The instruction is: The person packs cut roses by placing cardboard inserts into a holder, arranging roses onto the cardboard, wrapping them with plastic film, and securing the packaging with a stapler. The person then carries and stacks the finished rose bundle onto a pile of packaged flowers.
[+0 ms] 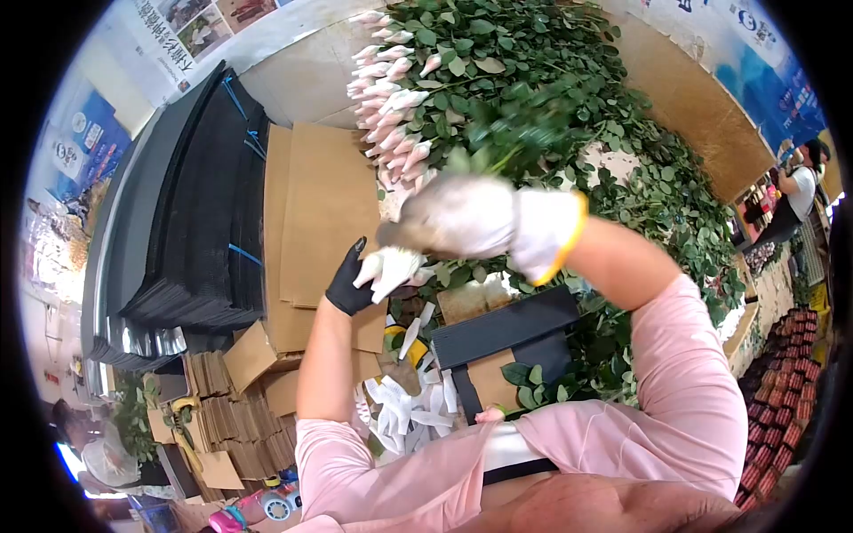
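My left hand (346, 289), in a black glove, is closed around a few white-sleeved rose buds (391, 271), their tips toward the lower left. My right hand (462, 215), in a white glove with a yellow cuff, is just above and right of those buds. It is smeared by motion and its fingers cannot be made out. Blurred rose leaves (524, 133) show beyond it, apparently moving as well. Behind both hands lies a big heap of leafy rose stems (498, 53), with pale wrapped rose buds (391, 115) lined up along its left edge.
Flat cardboard (329, 204) and tall stacks of black corrugated sheets (191, 204) stand at left. Loose white sleeves (409, 413) lie near my body, beside a dark board (506, 329). Another person (795, 191) is at far right, near stacked dark-red bundles (777, 400).
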A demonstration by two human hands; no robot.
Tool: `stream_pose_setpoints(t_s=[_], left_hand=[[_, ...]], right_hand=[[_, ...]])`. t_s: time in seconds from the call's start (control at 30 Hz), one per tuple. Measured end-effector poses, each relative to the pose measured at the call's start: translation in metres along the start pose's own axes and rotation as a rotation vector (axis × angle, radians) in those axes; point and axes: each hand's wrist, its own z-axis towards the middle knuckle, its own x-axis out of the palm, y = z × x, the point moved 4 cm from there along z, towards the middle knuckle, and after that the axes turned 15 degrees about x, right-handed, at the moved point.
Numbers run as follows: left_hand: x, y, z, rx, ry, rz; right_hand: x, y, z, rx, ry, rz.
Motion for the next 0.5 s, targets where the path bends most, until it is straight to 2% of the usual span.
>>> stream_pose_setpoints(t_s=[0.03, 0.07, 0.1, 0.13, 0.17, 0.2, 0.23, 0.27, 0.3, 0.37, 0.43, 0.5], left_hand=[[0.003, 0.013, -0.013, -0.159, -0.319, -0.488], [-0.002, 0.024, -0.020, -0.147, -0.198, -0.513], [0.009, 0.028, -0.023, 0.001, -0.410, -0.524], [0.003, 0.043, -0.024, 0.129, -0.266, -0.723], [0.008, 0.045, -0.027, 0.174, -0.427, -0.700], [0.012, 0.048, -0.031, 0.218, -0.585, -0.661], [-0.005, 0.050, -0.026, 0.374, -0.301, -0.830], [-0.003, 0.044, -0.028, 0.393, -0.347, -0.835], [0.006, 0.033, -0.027, 0.413, -0.391, -0.842], [0.006, 0.011, -0.012, 0.502, -0.550, -0.607], [-0.008, -0.009, 0.004, 0.521, -0.584, -0.552], [-0.007, -0.036, 0.025, 0.532, -0.604, -0.492]], right_hand=[[0.034, 0.001, 0.005, -0.002, 0.085, 0.054], [0.051, 0.006, 0.002, -0.029, 0.127, 0.027], [0.066, 0.010, 0.000, -0.057, 0.166, 0.002], [0.076, 0.007, -0.005, -0.051, 0.040, 0.030], [0.067, 0.001, 0.002, -0.032, 0.149, 0.028], [0.051, -0.008, 0.008, -0.003, 0.075, 0.326], [0.034, -0.029, 0.010, -0.020, -0.136, 0.387], [0.012, -0.056, 0.000, 0.583, 0.009, 0.133], [0.010, -0.096, -0.017, 0.593, -0.295, 0.107], [0.020, -0.157, -0.036, 0.774, 0.252, -0.141], [0.075, -0.198, -0.078, 0.792, 0.790, -0.196], [0.123, -0.223, -0.096, 0.735, 0.726, -0.346]])
